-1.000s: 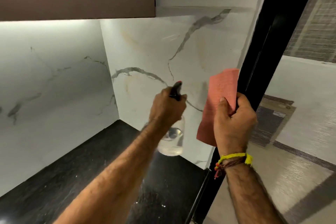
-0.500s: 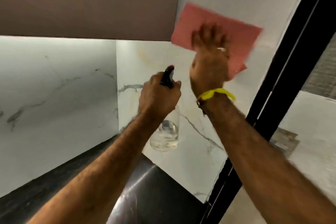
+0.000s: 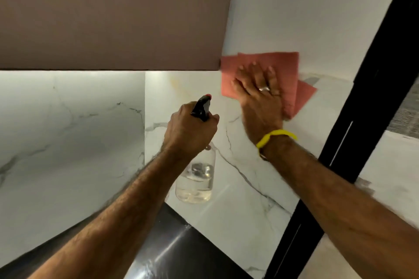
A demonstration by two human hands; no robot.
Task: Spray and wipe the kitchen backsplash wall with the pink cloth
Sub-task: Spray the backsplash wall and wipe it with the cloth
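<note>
My right hand lies flat with spread fingers on the pink cloth, pressing it against the white marble backsplash wall just right of the upper cabinet's lower corner. My left hand grips the neck and black trigger head of a clear spray bottle, which hangs below the fist in front of the wall with some clear liquid at its bottom. The bottle's red-tipped nozzle points up toward the wall.
A brown upper cabinet fills the top left, with lit marble wall beneath it. The dark glossy countertop lies below. A black vertical frame edges the wall on the right.
My right hand went from gripping the cloth in the air up to the wall, flattened it there, then slid it down and a little left. The spray bottle stayed in my left hand.
</note>
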